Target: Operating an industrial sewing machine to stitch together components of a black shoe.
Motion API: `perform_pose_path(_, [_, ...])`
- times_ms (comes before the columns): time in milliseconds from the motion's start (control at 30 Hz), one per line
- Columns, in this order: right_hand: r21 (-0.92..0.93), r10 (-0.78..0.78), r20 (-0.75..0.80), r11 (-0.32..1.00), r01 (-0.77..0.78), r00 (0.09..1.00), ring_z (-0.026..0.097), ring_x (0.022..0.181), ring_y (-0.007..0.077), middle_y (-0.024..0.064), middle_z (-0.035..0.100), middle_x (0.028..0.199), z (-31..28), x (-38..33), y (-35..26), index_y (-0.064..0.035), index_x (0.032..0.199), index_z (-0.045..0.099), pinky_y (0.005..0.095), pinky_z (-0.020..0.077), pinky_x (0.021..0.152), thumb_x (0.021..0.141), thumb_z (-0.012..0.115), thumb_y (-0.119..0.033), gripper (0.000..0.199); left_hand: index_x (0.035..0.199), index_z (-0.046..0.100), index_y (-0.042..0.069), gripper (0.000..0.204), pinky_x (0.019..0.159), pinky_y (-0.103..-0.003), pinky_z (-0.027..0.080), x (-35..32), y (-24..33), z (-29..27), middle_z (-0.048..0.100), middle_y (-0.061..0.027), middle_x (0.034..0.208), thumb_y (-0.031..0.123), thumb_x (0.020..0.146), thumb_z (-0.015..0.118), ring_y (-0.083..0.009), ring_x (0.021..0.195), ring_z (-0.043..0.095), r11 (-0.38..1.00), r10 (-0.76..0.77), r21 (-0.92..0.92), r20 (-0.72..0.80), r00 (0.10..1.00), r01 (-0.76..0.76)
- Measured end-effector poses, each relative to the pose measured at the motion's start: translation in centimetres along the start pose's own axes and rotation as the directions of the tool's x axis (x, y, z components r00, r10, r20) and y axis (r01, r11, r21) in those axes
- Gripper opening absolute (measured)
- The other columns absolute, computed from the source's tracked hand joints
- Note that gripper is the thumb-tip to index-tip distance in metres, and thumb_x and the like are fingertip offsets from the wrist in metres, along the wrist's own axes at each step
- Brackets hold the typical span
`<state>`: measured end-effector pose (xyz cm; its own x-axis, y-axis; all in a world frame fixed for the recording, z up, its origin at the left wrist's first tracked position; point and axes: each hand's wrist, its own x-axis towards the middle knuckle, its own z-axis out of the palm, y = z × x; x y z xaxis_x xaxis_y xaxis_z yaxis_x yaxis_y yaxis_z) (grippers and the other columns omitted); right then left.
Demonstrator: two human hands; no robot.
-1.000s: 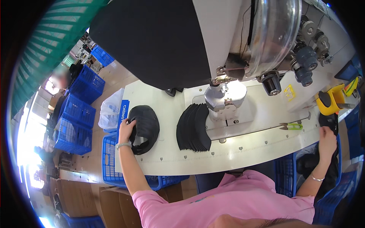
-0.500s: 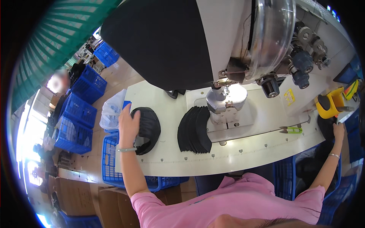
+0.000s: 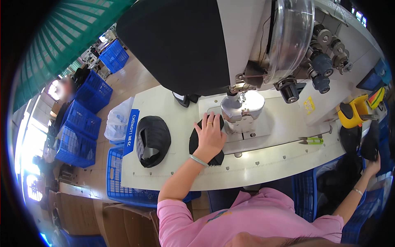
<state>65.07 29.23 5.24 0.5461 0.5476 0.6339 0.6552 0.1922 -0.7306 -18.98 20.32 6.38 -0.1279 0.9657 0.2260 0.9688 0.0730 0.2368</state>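
Observation:
My left hand (image 3: 210,136) lies with spread fingers on a stack of black crescent-shaped pieces (image 3: 193,142), left of the needle area of a sewing machine (image 3: 246,108). Farther left on the pale table (image 3: 181,175) rests a rounded black fabric piece (image 3: 155,138), perhaps a cap, touched by neither hand. Past the table's right end, my right hand (image 3: 372,166) grips a black fabric piece (image 3: 371,142) from below. Its exact kind is unclear, and my fingers are partly hidden behind it.
Green-handled thread snips (image 3: 314,140) lie on the table's right part. Beyond them stands a yellow holder (image 3: 357,113). A blue crate (image 3: 304,195) with black material stands below the right edge, another blue crate (image 3: 113,168) below the left. The machine head (image 3: 173,45) overhangs the table.
My left hand has moved right, from the rounded black piece onto the crescent stack. My right hand has come down from beside the yellow holder, now with black fabric in it.

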Motion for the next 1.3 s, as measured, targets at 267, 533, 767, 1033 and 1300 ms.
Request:
perform_pose_path(267, [0.635,-0.003,0.000,0.772,0.002,1.000,0.057,0.113,0.0217,0.0150,0.061,0.122,8.5,-17.0,-14.2,-0.0034,0.122,0.057,0.0316,0.0474,0.096,0.078,0.068,0.004,0.046,0.139,0.041,0.005,0.055,0.107,-0.067,0.023,-0.9,-0.9,-0.3,0.040,-0.0164,0.146,0.020,0.090,0.058,-0.0358,0.139,0.031,0.996,0.071,-0.039,-0.144,0.987,-0.077])
perform_pose_path(533, [0.536,-0.664,0.743,0.666,0.518,0.085,0.062,0.112,0.0272,0.0081,0.067,0.116,19.9,-25.6,-37.3,-0.0067,0.106,0.066,0.0433,0.0479,0.099,0.070,0.059,0.005,0.039,0.141,0.042,0.001,0.052,0.101,-0.045,0.043,-1.1,-1.0,-3.1,0.050,-0.0198,0.136,0.004,0.091,0.055,-0.0346,0.123,0.052,0.871,0.005,-0.465,-0.312,0.950,-0.157])
perform_pose_path(767, [0.662,-0.594,0.746,0.613,0.431,-0.301,0.062,0.112,0.0257,0.0079,0.061,0.128,25.2,-26.1,-41.5,-0.0104,0.113,0.066,0.0366,0.0508,0.092,0.071,0.061,0.003,0.044,0.137,0.050,0.000,0.045,0.091,-0.028,0.049,-1.9,-1.0,-5.4,0.052,-0.0117,0.122,-0.006,0.092,0.052,-0.0209,0.107,0.062,0.664,-0.109,-0.720,-0.359,0.927,-0.200])
perform_pose_path(1033, [0.618,-0.983,0.180,0.124,0.777,0.014,0.055,0.117,0.0231,0.0041,0.057,0.127,25.8,-24.8,-47.0,-0.0126,0.115,0.063,0.0414,0.0448,0.099,0.077,0.066,-0.013,0.038,0.131,0.056,-0.002,0.040,0.086,-0.028,0.053,-3.6,2.0,-10.8,0.055,-0.0105,0.128,-0.007,0.091,0.050,-0.0186,0.103,0.063,0.390,-0.045,-0.917,-0.107,0.993,-0.081])
perform_pose_path(1300, [0.667,-0.974,0.223,0.188,0.721,0.047,0.053,0.120,0.0245,0.0059,0.056,0.128,27.3,-25.4,-47.4,-0.0148,0.114,0.064,0.0460,0.0406,0.104,0.077,0.065,-0.015,0.037,0.112,0.069,0.002,0.036,0.086,-0.031,0.051,-2.5,6.4,-11.7,0.061,-0.0130,0.122,-0.006,0.076,0.067,-0.0243,0.100,0.063,0.811,0.177,-0.474,-0.360,0.916,-0.343])
